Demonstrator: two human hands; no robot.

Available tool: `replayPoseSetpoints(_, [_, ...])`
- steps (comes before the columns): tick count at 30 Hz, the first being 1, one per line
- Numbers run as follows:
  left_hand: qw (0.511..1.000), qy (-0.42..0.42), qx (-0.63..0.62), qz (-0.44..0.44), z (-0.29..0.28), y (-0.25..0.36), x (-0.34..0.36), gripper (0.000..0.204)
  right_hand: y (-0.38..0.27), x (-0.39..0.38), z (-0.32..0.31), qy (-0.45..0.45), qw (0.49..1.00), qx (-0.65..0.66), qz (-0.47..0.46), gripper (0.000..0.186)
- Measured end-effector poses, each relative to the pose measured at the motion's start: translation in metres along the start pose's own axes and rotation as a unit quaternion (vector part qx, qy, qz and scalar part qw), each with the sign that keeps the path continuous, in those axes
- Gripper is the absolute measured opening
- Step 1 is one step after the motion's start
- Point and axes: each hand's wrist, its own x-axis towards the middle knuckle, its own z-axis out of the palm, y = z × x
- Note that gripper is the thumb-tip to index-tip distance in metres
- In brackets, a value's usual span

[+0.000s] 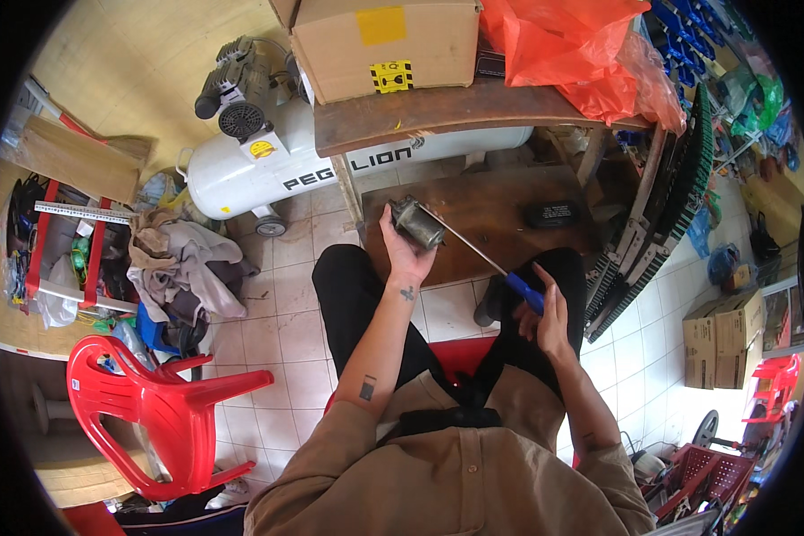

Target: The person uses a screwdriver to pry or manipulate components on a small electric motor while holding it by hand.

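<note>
My left hand [404, 255] is wrapped round a small dark metal cylinder [419, 225] that looks like an electric motor, held above the low brown board. In my right hand [552, 323] is a long screwdriver [524, 291] with a blue handle, gripped over my right thigh. Its thin steel shaft slants up and left to the cylinder's upper edge. Whether the tip touches or engages a screw is too small to tell. Some fingers of the right hand lie extended along the handle. The cylinder's underside is hidden by my left palm.
A low brown board [500, 210] carries a black case [551, 213]. Behind it are a wooden table [402, 125] with a cardboard box [393, 49] and red plastic bag [563, 45], and a white air compressor [241, 170]. A red plastic chair [183, 402] stands left.
</note>
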Motion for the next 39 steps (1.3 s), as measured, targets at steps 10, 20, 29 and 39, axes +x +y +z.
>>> replayPoseSetpoints(10, [1.000,-0.014,-0.021,0.003,-0.010,0.002,0.007,0.052,0.030,0.022,-0.009,0.013,0.906,-0.223,-0.360,0.037])
replayPoseSetpoints(20, [1.000,-0.009,-0.012,-0.002,-0.004,0.001,0.001,0.050,0.010,0.007,-0.010,-0.021,0.999,-0.030,0.011,0.049])
replayPoseSetpoints(29, [1.000,0.002,0.002,-0.001,-0.011,0.000,0.004,0.050,0.022,0.017,-0.004,0.016,0.954,-0.118,-0.277,0.059])
replayPoseSetpoints(39, [1.000,0.013,-0.012,0.007,-0.009,0.002,0.004,0.052,0.015,0.006,-0.006,-0.010,0.991,-0.100,-0.082,0.044])
